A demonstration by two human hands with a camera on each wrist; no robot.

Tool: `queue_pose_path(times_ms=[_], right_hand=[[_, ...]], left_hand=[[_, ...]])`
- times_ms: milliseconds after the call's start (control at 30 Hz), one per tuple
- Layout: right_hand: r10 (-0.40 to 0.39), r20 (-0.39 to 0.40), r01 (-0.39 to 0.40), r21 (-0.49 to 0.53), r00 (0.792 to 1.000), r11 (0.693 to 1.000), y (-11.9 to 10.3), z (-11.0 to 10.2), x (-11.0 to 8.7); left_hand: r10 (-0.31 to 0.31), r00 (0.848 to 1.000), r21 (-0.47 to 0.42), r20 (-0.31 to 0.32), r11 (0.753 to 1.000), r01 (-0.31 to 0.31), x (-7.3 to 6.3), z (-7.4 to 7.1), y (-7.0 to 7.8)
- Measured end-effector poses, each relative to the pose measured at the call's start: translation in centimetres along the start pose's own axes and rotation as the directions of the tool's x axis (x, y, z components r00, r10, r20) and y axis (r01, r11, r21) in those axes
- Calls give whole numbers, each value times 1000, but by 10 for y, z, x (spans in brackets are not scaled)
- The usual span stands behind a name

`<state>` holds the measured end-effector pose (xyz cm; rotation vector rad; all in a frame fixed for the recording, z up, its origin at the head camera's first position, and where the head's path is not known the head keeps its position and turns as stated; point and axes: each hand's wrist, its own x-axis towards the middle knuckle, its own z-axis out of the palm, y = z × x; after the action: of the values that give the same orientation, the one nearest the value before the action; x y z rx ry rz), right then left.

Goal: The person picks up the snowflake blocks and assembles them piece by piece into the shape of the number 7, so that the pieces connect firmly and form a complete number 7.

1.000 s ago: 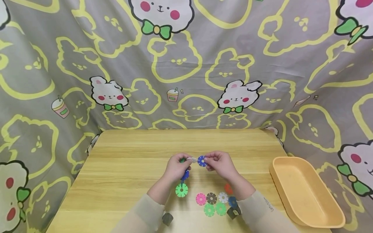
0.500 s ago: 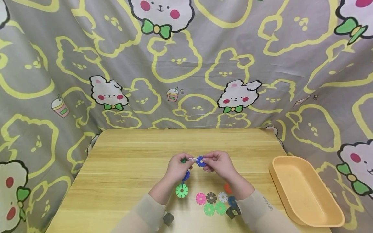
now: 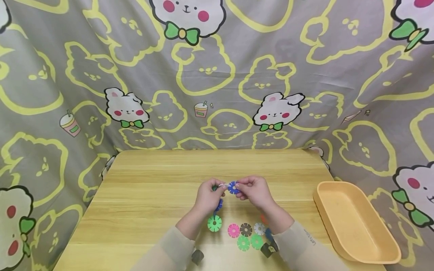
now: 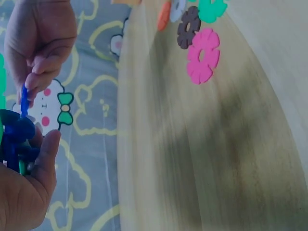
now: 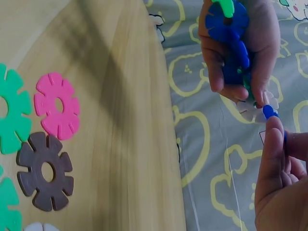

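Observation:
My left hand (image 3: 206, 196) grips a chain of slotted plastic snowflake discs above the table. From it hang a blue disc (image 3: 219, 204) and, lowest, a light green disc (image 3: 214, 223). A white disc (image 5: 248, 111) sticks out at its fingertips, with a dark green one partly hidden in the palm. My right hand (image 3: 256, 192) pinches a single blue disc (image 3: 232, 187) between thumb and fingers. That blue disc meets the white one edge to edge, turned across it; how deep the slots engage is too small to tell.
Loose discs lie on the wooden table (image 3: 152, 199) before me: pink (image 3: 233, 230), brown (image 3: 246, 229), white (image 3: 259, 229), two green (image 3: 243, 243), plus orange and blue ones partly behind my right arm. A yellow-orange tray (image 3: 359, 226) stands at the right. Patterned cloth hangs behind.
The right hand's blue disc has moved left against the white disc. My left hand has shifted slightly right, and the hanging green disc has swung a little right and down.

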<state>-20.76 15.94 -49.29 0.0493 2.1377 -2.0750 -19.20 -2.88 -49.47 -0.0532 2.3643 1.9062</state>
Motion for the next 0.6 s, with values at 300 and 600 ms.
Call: queue_pose_path(times_ms=[300,600], right_hand=[[63,13,-64,66,998,996,5,-1,4],[62,32,-64,94,998,993,5,1,3]], left_hand=[[71,997,34,22,997,-71,0,0,2],[71,995,35,67,997,-73,-1,-1,-1]])
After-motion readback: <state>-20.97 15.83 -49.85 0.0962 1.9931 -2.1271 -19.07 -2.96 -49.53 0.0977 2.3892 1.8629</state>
